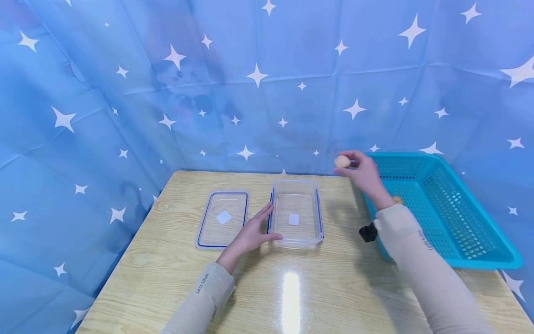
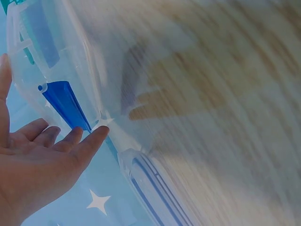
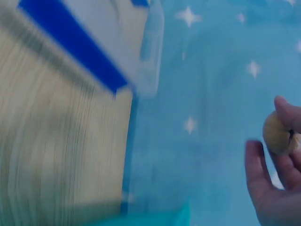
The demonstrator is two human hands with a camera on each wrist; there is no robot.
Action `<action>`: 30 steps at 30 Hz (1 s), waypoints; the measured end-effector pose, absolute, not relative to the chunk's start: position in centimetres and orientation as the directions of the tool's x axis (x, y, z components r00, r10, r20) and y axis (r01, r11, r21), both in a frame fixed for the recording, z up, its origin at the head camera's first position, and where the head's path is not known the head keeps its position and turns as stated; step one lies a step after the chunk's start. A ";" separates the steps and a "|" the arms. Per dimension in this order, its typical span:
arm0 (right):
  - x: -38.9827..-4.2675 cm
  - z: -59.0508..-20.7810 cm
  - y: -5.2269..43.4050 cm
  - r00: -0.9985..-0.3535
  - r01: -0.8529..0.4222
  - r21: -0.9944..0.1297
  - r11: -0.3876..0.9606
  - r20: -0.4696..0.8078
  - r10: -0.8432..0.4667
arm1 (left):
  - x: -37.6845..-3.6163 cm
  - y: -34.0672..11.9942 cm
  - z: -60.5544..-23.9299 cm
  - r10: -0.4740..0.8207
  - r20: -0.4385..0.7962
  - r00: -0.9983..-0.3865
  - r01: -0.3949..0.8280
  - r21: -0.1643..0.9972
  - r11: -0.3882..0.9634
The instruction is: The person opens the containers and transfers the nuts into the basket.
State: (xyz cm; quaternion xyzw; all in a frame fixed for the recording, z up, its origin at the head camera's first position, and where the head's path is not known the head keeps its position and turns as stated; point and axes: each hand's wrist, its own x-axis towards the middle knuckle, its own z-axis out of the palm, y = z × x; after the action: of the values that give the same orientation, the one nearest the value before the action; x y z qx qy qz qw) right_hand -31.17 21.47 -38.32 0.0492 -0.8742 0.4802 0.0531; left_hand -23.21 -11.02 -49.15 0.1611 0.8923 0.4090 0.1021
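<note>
Left hand (image 1: 250, 236) flat, fingers straight against the side of the clear rectangular plastic container (image 1: 296, 214) on the glossy wood-grain worktop (image 1: 292, 287). Right hand (image 1: 364, 172) pinches a small round beige ball (image 1: 342, 161), raised between container and teal mesh basket (image 1: 459, 218). Wrist views motion-blurred.

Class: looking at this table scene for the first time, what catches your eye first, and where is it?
The right hand pinches a small round beige ball above the table, beside the turquoise basket. At centre, the left hand rests against a clear open container, with its lid lying left.

A light wooden table (image 1: 333, 297) carries a clear lid (image 1: 223, 218) at left, a clear container (image 1: 296, 214) mid-table, a turquoise basket (image 1: 471, 250) at right.
</note>
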 end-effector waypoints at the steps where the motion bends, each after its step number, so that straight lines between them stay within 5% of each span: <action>1: -31.1 -38.3 22.5 -0.990 -0.122 -0.830 0.545 0.141 -0.007 | -23.2 -11.0 -49.2 0.371 -0.050 -0.927 0.204 0.764 0.612; 12: -30.7 -40.9 32.3 -0.975 0.063 -0.763 0.643 0.091 0.203 | -23.1 -10.9 -49.3 0.363 -0.053 -0.930 0.197 0.763 0.616; 23: -30.2 -45.3 36.6 -0.994 0.090 -0.631 0.770 -0.014 0.105 | -22.8 -10.8 -49.2 0.368 -0.049 -0.929 0.200 0.769 0.608; 30: -30.4 -48.2 38.1 -0.981 0.158 -0.607 0.778 -0.187 0.054 | -22.2 -10.7 -49.3 0.377 -0.054 -0.924 0.197 0.779 0.595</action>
State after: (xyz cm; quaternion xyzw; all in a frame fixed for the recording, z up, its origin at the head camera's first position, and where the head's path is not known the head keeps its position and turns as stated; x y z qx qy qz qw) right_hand -30.42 38.14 -48.17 -0.0564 -0.9396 0.3280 -0.0799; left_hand -22.17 -10.69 -49.31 0.1621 0.8865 0.4200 0.1072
